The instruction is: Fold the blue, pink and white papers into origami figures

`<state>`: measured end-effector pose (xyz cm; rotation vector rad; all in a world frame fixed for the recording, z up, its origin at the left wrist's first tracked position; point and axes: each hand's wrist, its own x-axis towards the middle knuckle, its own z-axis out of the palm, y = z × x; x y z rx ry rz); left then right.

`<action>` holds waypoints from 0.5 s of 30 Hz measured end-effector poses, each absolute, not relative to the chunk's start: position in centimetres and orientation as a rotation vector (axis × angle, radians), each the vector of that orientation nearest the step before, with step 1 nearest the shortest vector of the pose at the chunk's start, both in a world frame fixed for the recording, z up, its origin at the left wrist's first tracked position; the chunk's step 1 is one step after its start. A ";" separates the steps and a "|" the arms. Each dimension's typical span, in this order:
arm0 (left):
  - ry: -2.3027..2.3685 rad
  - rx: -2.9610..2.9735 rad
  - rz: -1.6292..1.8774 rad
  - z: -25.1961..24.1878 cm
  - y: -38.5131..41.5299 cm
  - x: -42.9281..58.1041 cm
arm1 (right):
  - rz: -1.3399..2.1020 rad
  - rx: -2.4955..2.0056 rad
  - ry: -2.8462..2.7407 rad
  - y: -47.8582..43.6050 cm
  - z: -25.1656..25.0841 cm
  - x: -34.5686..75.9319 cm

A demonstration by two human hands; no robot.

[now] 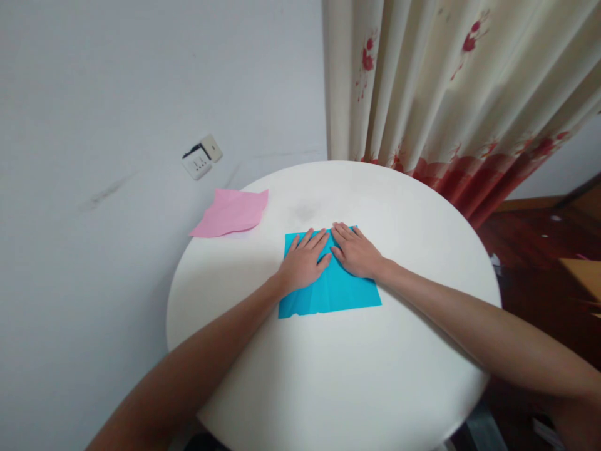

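A blue sheet of paper (331,291) lies flat on the white round table (328,376), with faint creases and a slightly ragged near edge. My left hand (304,260) rests palm down on its left part, fingers stretched toward the far edge. On the upper right part lies my right hand (355,250), also flat, its fingertips at the far edge of the sheet. The two hands are close together but apart, with blue paper showing between the thumbs. Parts of the sheet are hidden beneath both palms.
A pink sheet of paper (232,213) with uneven edges lies at the table's far left and sticks out past the rim. Behind stands a pale wall with a power socket (197,163). A cream and red floral curtain (422,100) hangs at the back right.
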<state>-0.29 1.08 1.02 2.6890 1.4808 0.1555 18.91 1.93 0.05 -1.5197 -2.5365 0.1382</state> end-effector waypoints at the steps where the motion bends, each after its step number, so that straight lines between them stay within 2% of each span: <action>1: 1.481 2.691 0.154 1.0 1.1 -0.3 | 0.135 -1.517 -2.535 1.9 0.0 18.9; 15: 1.501 2.706 0.126 0.7 1.2 -0.2 | 0.129 -1.351 -2.585 1.9 -0.5 18.8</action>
